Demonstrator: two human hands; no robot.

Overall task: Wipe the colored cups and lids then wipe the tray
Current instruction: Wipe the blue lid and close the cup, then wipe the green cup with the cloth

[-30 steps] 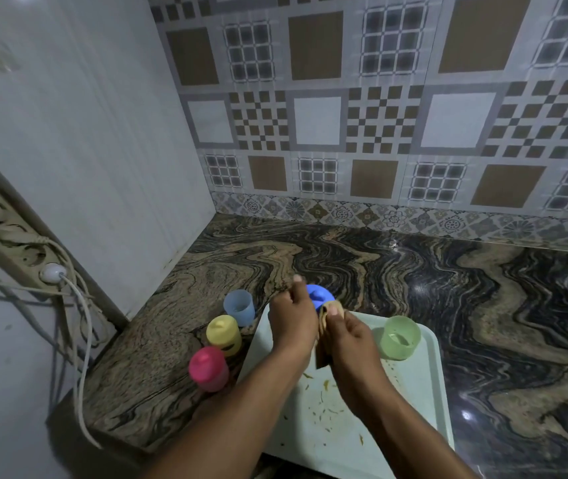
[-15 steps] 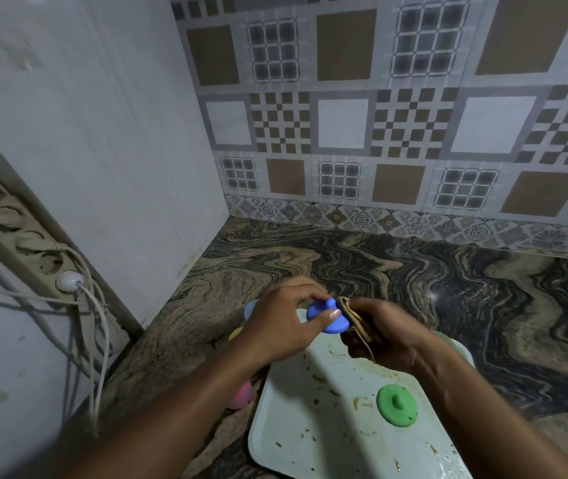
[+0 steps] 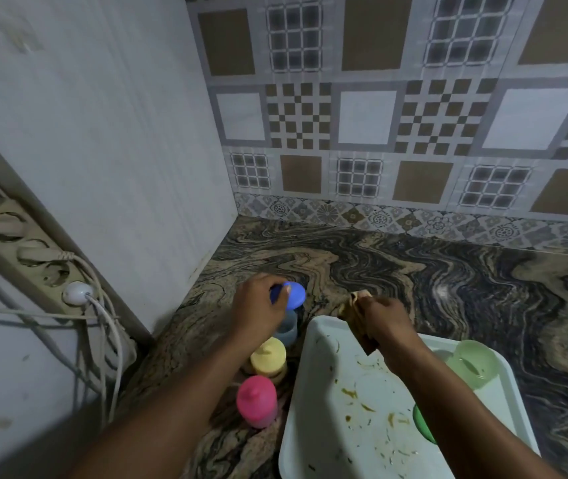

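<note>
Since the round blue plastic lid (image 3: 294,295) hangs over the pale blue plastic cup (image 3: 287,331) near the left edge of the table (image 3: 483,288), I'd guess capping comes next; my left grip (image 3: 258,305) pinches it. Right grip (image 3: 384,318) is clenched round the crumpled brown cloth (image 3: 357,311) at the far-left corner of the smeared white plastic tray (image 3: 327,426). Yellow capped cup (image 3: 268,357) and pink capped cup (image 3: 256,401) crowd its left side; see-through green cup (image 3: 474,363) and green lid (image 3: 420,425) wait on it.

A marbled tabletop (image 3: 448,278) meets a tiled wall (image 3: 379,115); a power strip (image 3: 30,261) with cables (image 3: 110,326) hangs left.
</note>
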